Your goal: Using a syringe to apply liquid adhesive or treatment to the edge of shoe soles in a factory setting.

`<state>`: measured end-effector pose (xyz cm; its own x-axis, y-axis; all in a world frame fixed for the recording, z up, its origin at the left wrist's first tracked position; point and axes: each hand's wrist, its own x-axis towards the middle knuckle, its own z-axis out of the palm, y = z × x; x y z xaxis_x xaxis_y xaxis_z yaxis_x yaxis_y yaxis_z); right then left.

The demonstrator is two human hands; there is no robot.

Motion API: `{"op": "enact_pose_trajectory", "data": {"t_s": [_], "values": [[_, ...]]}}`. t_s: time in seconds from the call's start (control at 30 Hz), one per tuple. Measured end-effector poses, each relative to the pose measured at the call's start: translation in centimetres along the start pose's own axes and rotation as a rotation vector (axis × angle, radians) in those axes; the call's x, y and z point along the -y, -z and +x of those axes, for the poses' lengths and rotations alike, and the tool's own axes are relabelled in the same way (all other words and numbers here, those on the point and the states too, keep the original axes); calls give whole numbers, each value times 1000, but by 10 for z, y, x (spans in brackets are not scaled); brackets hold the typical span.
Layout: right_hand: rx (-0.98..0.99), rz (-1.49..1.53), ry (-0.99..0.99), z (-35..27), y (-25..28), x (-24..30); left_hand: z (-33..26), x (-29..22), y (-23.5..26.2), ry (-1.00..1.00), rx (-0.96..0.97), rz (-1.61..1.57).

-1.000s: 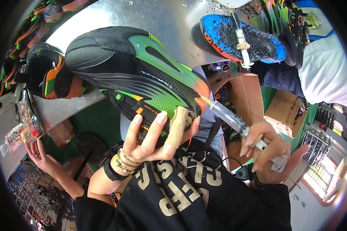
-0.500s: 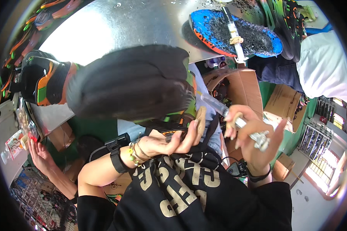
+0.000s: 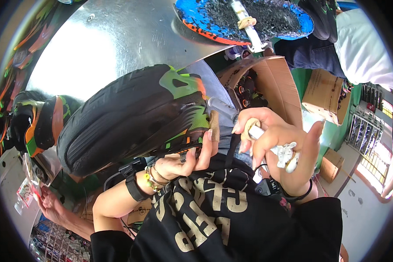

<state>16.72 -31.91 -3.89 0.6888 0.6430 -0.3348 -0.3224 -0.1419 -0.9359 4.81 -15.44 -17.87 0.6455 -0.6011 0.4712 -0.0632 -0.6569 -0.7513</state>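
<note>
My left hand [image 3: 185, 163] grips a sneaker [image 3: 122, 118] from below, its black sole turned up toward me. Green and orange patches show on the upper at its right end. Beside my left fingertips a tan strip [image 3: 214, 126] stands against the shoe. Closed around a clear syringe [image 3: 225, 108], my right hand [image 3: 279, 144] has its thumb raised apart from the white plunger end. A tan band wraps the syringe near my fingers. The syringe's front end reaches the shoe's right edge; whether the tip touches is too small to tell.
A blue insole [image 3: 192, 11] covered in black flecks lies on the metal table [image 3: 148, 26], with a second syringe [image 3: 249, 30] across it. More shoes [image 3: 35, 122] sit at left. Another person's hand [image 3: 52, 205] is lower left; a cardboard box [image 3: 279, 87] stands beyond my right hand.
The shoe has turned, its left end swinging down toward me and more of its right side showing. My right hand and the syringe have shifted slightly left. The table scene sits higher in view.
</note>
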Motion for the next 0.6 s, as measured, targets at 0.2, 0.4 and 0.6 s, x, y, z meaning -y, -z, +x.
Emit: {"op": "enact_pose_trajectory", "data": {"t_s": [0.2, 0.4, 0.6], "values": [[85, -156, -64, -3, 3, 5, -2, -2, 0, 15, 6, -57], [-9, 86, -28, -3, 4, 3, 2, 0, -4, 19, 10, -25], [-26, 241, -4, -4, 12, -5, 7, 12, 2, 163, 14, -124]]}}
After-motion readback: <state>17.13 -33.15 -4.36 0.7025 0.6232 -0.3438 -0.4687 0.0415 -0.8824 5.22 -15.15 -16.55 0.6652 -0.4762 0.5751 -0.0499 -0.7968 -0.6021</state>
